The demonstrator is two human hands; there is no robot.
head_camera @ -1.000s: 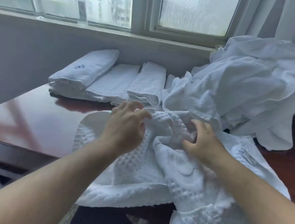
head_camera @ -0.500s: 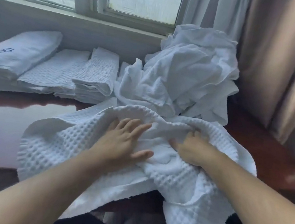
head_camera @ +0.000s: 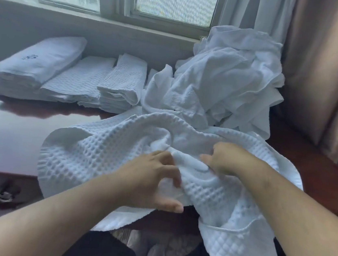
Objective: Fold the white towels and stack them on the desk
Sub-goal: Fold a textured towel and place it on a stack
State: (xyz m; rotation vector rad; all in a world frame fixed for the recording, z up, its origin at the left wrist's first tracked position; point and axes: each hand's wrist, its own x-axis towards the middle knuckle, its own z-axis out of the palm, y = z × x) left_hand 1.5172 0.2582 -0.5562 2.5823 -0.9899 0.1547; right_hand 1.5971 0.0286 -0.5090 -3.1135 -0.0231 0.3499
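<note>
Sorting out a crumpled waffle towel (head_camera: 105,154) at the desk (head_camera: 14,130) front edge, part of it hanging off toward the lap. Left hand (head_camera: 153,181) is pinching a bunched fold, fingers curled on cloth; right hand (head_camera: 230,161) is gripping the bunch just beside it, fingers curled under. Step looks like finding an edge or corner, no fold made yet. Next move is likely calling for spreading it flat. Folded stacks (head_camera: 68,77) are sitting at the back left, unfolded heap (head_camera: 222,81) at the back right.
</note>
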